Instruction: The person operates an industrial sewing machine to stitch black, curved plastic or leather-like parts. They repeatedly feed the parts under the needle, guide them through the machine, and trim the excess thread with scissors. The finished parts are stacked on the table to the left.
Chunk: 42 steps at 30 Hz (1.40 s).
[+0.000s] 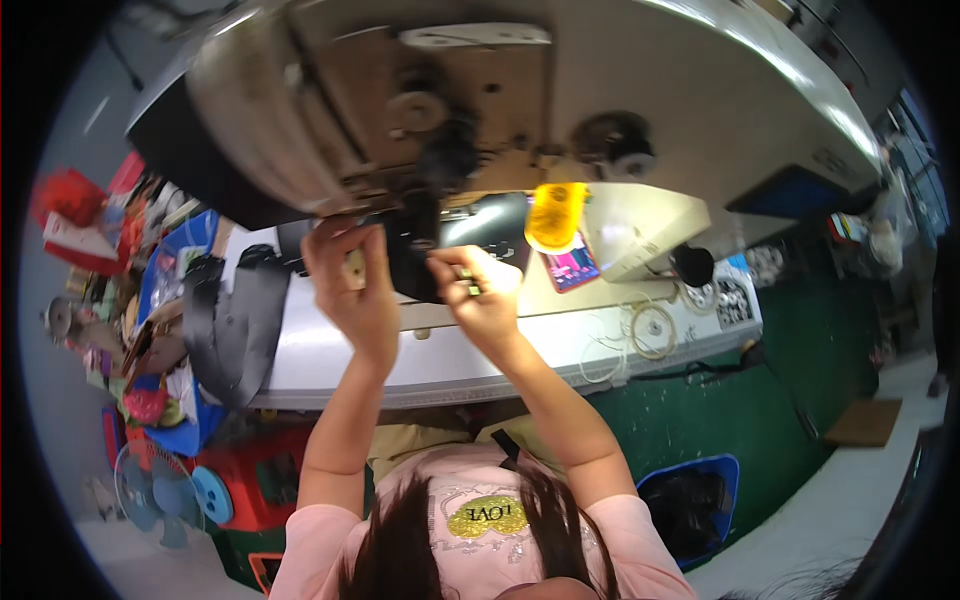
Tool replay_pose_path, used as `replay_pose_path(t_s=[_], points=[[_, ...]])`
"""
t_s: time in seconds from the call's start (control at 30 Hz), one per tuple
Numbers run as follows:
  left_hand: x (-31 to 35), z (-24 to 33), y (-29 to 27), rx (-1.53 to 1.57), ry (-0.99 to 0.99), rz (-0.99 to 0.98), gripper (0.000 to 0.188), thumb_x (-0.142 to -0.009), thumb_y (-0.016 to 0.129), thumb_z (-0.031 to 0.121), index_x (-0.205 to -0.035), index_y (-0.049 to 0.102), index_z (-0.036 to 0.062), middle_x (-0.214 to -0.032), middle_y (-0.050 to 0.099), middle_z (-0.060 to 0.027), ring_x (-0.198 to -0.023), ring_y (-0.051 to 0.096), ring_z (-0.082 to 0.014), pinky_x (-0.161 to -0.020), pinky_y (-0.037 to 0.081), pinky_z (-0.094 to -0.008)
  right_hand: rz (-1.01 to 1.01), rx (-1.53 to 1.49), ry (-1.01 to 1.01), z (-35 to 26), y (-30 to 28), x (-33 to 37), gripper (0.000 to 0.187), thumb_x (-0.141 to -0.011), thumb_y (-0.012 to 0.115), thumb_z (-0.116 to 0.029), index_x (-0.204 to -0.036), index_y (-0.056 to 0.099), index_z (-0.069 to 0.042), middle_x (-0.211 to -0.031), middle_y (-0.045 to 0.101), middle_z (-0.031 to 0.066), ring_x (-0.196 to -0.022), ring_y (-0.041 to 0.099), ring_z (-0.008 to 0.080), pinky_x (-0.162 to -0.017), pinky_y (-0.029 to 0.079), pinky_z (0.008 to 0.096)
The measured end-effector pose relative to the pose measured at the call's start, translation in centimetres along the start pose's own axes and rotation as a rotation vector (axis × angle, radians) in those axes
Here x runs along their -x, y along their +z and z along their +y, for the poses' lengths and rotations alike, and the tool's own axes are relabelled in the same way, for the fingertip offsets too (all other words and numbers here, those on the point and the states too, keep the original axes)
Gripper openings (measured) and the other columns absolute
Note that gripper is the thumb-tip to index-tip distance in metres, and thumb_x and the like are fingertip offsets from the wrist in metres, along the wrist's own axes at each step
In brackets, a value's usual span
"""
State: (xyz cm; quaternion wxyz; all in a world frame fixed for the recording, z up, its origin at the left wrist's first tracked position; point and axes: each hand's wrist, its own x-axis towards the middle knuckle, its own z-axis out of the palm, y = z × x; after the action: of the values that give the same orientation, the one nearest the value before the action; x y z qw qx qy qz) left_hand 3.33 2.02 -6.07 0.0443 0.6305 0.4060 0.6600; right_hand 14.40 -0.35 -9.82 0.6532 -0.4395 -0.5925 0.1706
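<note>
You work at a black piece (410,280) beneath the sewing machine (660,70).
Grey material (235,325) lies leftmost; your left hand (352,295) reaches the piece's left side, thumb and fingers bent; your right hand (482,295) curls at its right edge. Whether either grips it, I cannot tell. Rightward lies a phone (573,273).

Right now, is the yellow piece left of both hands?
No, the yellow piece sits right of both the left hand and the right hand.
</note>
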Motion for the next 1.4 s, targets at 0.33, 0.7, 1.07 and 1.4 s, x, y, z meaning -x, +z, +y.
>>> replay_pose_path(t_s=[0.33, 0.7, 1.07, 1.4], points=[[0.1, -1.5, 1.6, 0.182, -0.130, 0.129, 0.007, -0.077, 0.058, -0.002, -0.083, 0.056, 0.0011, -0.096, 0.047, -0.0056, -0.089, 0.048, -0.0136, -0.079, 0.036, -0.0228, -0.022, -0.086, 0.218, -0.2, -0.4, 0.1, 0.007, -0.080, 0.057, -0.003, -0.084, 0.058, 0.001, -0.057, 0.053, 0.0009, -0.050, 0.048, 0.0050, -0.049, 0.040, 0.0177], [-0.8, -1.7, 1.6, -0.045, 0.118, 0.138, 0.008, -0.073, 0.059, -0.004, -0.078, 0.054, 0.0001, -0.078, 0.058, -0.0098, -0.075, 0.056, -0.0234, -0.071, 0.041, -0.0255, -0.002, -0.101, 0.206, 0.9, 0.0, 0.3, 0.004, -0.080, 0.056, -0.003, -0.082, 0.055, 0.001, -0.055, 0.051, 0.0008, -0.048, 0.048, 0.0048, -0.046, 0.039, 0.0175], [-1.1, -2.1, 1.6, -0.129, 0.192, 0.135, 0.010, -0.071, 0.060, -0.004, -0.076, 0.055, 0.0023, -0.074, 0.057, -0.0071, -0.076, 0.055, -0.0257, -0.080, 0.038, -0.0343, -0.038, -0.103, 0.210, 0.8, -0.1, 0.4, 0.005, -0.082, 0.054, -0.002, -0.084, 0.056, 0.001, -0.061, 0.052, 0.0005, -0.052, 0.048, 0.0049, -0.049, 0.039, 0.0170], [-1.0, -2.4, 1.7, -0.092, 0.170, 0.108, 0.011, -0.070, 0.059, -0.003, -0.076, 0.054, 0.0044, -0.074, 0.056, -0.0058, -0.076, 0.054, -0.0239, -0.084, 0.035, -0.0386, 0.038, -0.123, 0.135, 0.8, 0.2, -0.4, 0.007, -0.081, 0.054, -0.001, -0.087, 0.056, 0.002, -0.068, 0.056, 0.0025, -0.053, 0.049, 0.0050, -0.048, 0.040, 0.0173]])
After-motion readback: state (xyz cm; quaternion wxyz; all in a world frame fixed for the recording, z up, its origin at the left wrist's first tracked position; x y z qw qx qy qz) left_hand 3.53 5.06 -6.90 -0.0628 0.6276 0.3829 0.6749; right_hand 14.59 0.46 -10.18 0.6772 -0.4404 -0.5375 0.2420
